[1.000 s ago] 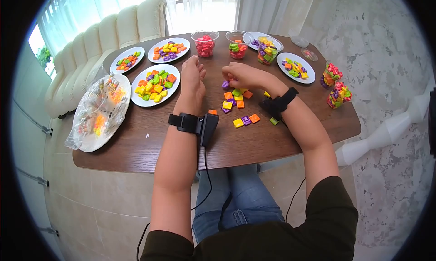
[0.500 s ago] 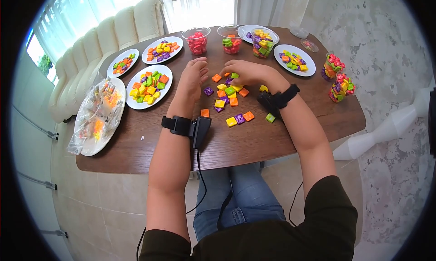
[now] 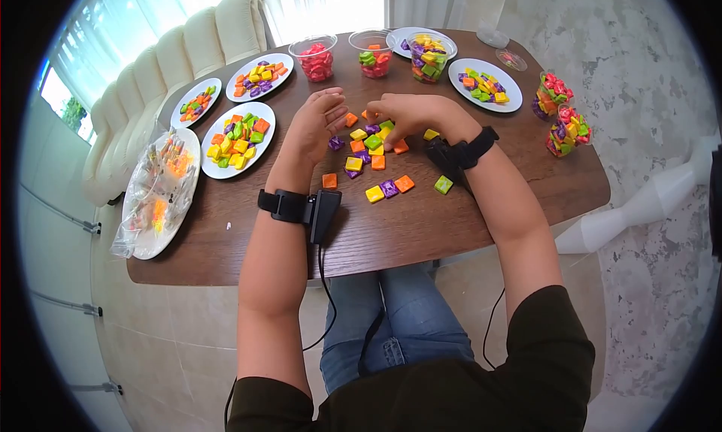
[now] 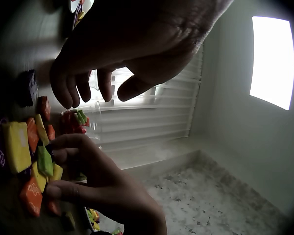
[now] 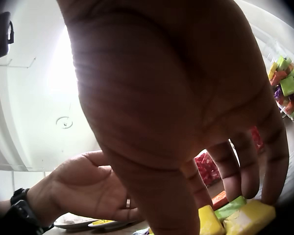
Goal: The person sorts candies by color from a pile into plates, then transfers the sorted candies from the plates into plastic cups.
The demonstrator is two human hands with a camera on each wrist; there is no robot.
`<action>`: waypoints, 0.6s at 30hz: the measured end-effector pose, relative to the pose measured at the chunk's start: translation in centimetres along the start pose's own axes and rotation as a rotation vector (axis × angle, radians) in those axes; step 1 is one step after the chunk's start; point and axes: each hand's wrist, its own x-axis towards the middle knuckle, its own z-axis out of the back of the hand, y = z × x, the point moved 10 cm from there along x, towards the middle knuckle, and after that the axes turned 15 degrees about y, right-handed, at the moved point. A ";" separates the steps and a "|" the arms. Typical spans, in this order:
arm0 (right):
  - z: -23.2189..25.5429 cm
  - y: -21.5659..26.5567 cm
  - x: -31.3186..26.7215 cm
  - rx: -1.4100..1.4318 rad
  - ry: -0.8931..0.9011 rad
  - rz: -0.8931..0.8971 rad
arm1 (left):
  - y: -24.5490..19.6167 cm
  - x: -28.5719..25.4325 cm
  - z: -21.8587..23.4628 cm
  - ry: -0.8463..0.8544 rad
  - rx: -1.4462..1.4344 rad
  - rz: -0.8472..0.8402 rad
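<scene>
My left hand is held palm inward at the left of the wrapped square candies, fingers loosely bent around nothing. A purple candy lies beside it. Over the back of the loose pile, my right hand reaches down with thumb and fingers spread. In the left wrist view a green candy sits between that hand's thumb and forefinger; whether they touch it I cannot tell. The right wrist view has the fingers beside yellow candies. Nearer the front lie a yellow candy, a purple one and an orange one, side by side.
Plates of mixed candies stand on the left, beside an oval plate with plastic bags. Along the back are a tub of red candies and two mixed tubs. Another plate and two filled cups are at the right.
The right hand's fingers have opened from close together over a purple candy to spread above the pile. More candies show between the hands. The head view has shifted slightly.
</scene>
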 end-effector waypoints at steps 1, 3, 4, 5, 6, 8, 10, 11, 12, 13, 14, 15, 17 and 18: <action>-0.2 -0.1 0.0 0.023 0.025 -0.043 | 0.1 0.1 0.0 0.008 -0.012 0.000; -0.6 -0.2 -0.2 0.068 0.073 -0.131 | 0.2 0.2 -0.2 0.025 -0.035 -0.001; -0.9 -0.3 0.0 0.065 0.095 -0.129 | 0.4 0.1 -0.4 0.032 -0.063 0.010; -1.1 -0.7 0.4 0.060 0.117 -0.127 | 0.5 0.1 -0.5 0.038 -0.091 0.021; -1.2 -0.8 0.6 0.055 0.139 -0.124 | 0.4 0.0 -0.8 0.043 -0.120 0.030; -0.4 -0.9 0.5 0.052 0.087 -0.100 | 0.4 -0.4 -1.3 0.040 -0.174 0.049; 1.1 0.2 -0.5 0.052 -0.030 -0.043 | 0.9 -0.4 -1.6 0.040 -0.245 0.074; 2.3 0.7 -1.4 0.052 -0.122 0.003 | 1.2 -0.3 -1.6 0.041 -0.289 0.089; 3.5 1.5 -2.3 0.052 -0.213 0.049 | 1.5 -0.2 -1.7 0.043 -0.332 0.103; 4.2 2.0 -2.8 0.047 -0.289 0.112 | 1.9 0.0 -1.9 0.064 -0.372 0.128; 4.7 2.6 -3.2 0.047 -0.338 0.158 | 2.3 0.1 -2.2 0.084 -0.413 0.152; 5.2 3.4 -3.6 0.047 -0.387 0.203 | 2.5 0.0 -2.6 0.106 -0.453 0.177; 5.7 4.5 -4.3 0.102 -0.432 0.224 | 2.9 -0.2 -4.5 0.224 -0.554 0.224; 5.7 4.8 -4.3 0.141 -0.426 0.227 | 3.0 -0.4 -5.4 0.283 -0.604 0.249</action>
